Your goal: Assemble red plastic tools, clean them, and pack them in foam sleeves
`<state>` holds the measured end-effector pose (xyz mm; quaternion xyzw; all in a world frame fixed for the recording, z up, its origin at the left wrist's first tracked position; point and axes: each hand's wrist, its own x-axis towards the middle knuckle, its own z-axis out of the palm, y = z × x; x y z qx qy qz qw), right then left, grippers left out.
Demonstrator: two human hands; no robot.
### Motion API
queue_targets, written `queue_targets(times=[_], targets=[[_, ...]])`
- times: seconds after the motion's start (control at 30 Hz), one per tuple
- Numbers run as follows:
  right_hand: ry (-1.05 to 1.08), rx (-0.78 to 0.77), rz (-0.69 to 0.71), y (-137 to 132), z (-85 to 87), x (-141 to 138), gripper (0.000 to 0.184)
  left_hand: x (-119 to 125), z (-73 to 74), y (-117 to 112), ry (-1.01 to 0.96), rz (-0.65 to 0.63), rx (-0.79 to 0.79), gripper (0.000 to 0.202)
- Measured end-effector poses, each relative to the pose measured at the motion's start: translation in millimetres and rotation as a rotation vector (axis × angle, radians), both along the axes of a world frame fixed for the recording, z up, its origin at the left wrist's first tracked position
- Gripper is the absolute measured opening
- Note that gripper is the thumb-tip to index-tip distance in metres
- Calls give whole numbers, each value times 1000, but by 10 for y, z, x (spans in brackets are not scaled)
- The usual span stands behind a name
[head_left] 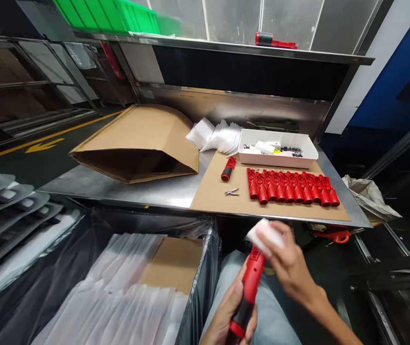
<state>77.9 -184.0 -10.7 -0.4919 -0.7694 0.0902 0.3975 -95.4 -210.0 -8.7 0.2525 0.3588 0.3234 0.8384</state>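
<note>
My left hand (228,311) grips a red and black plastic handle (250,290) low in the view, above my knee. My right hand (289,256) pinches a white cloth or pad (265,237) against the handle's upper end. Ahead on a brown cardboard sheet (212,199) lies a tight row of several red moulded parts (291,188). A similar red and black handle (228,168) rests left of that row, and small metal pieces (231,191) lie below it. Both hands are well short of the sheet.
A white tray (279,160) of small dark parts sits on the steel table (119,189), beside white sheets (222,136) and a large brown paper sack (136,143). A plastic-lined bin (205,254) of white sleeves stands below left; grey trays (7,206) are stacked far left.
</note>
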Motion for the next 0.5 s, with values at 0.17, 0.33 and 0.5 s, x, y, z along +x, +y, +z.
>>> queue_targets(times=[0.17, 0.33, 0.5], targets=[[37, -37, -82, -37, -10, -48, 47, 87, -76, -28, 203, 34, 214, 115], [140, -188, -317, -73, -80, -249, 45, 241, -221, -51, 617, 170, 494, 74], [342, -259, -340, -178, -106, -443, 46, 399, -304, -81, 1001, 417, 733, 59]])
